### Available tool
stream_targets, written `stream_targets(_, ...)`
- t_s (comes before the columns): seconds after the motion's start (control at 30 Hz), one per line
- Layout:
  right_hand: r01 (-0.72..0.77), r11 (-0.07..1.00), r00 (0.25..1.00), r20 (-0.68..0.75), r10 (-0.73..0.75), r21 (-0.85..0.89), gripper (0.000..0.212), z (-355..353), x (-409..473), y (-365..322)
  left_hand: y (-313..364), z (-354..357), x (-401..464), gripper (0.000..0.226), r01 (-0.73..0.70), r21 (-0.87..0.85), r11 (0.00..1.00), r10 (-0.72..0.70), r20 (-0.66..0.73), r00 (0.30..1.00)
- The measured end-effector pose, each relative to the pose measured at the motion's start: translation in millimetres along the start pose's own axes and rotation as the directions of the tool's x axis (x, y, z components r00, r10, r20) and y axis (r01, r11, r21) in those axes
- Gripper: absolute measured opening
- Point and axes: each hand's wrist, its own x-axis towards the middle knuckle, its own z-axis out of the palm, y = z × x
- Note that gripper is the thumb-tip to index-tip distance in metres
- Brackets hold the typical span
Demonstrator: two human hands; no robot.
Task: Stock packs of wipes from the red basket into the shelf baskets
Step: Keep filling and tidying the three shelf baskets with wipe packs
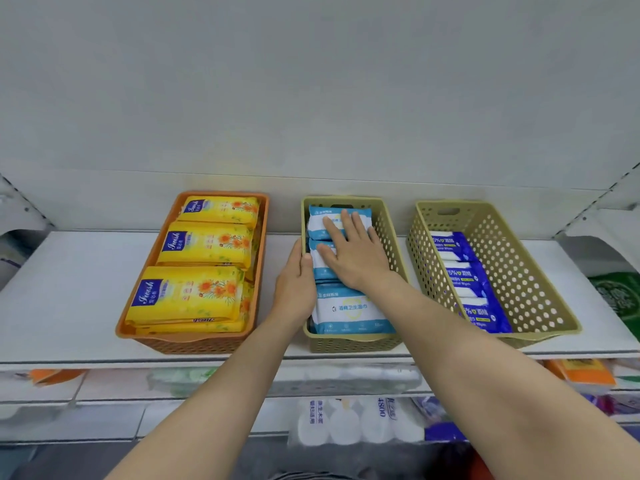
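Your right hand (356, 252) lies flat, fingers straight, on top of the light blue and white wipe packs (349, 311) in the middle olive basket (388, 233), and your left hand (296, 282) grips that basket's left rim with the thumb curled over the edge. The step looks like settling a row of packs. To do it well, keep the basket braced with the left hand so it does not slide on the white shelf (69, 289), and press down evenly with the right palm rather than the fingertips, so the soft packs lie level instead of buckling. Three packs show in a line from back to front, the nearest uncovered, with printed text and a pale yellow ring on its face. To the left, an orange basket (258, 271) holds yellow flowered packs (204, 244); to the right, a second olive basket (519, 271) holds dark blue packs (464, 275) along its left side only. The red basket is not in view.
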Motion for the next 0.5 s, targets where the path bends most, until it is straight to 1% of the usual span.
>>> stream_targets(0.1,-0.006,1.0,1.0,0.024,0.006,-0.011,0.067,-5.4,0.3,-2.8,-1.0,0.0,0.4,0.039,0.001,0.017,1.0,-0.001,-0.004,1.0)
stream_targets(0.17,-0.007,0.999,1.0,0.023,0.007,0.034,0.068,-10.5,-6.7,-3.9,0.0,-0.1,-0.6,0.04,-0.008,0.032,0.999,0.009,-0.003,1.0)
stream_targets(0.23,0.001,0.998,1.0,-0.017,0.0,0.067,0.067,-15.0,-21.1,-6.5,1.3,-0.7,-0.9,0.041,-0.023,0.058,0.998,0.024,-0.008,1.0)
stream_targets(0.33,0.017,1.0,0.997,-0.078,-0.016,0.017,0.066,-12.1,-46.5,-11.4,2.1,-0.9,-1.5,0.041,-0.024,0.093,0.995,0.026,-0.016,1.0)
stream_targets(0.43,0.007,1.0,0.999,-0.033,-0.007,-0.025,0.069,1.2,-59.0,-15.3,0.3,-0.5,-0.6,0.04,-0.032,0.104,0.994,0.035,-0.02,0.999)
stream_targets(0.5,0.0,1.0,1.0,-0.013,0.0,-0.019,0.07,6.2,-58.1,-16.2,-0.2,-1.3,1.0,0.04,-0.048,0.118,0.992,0.051,-0.025,0.998)
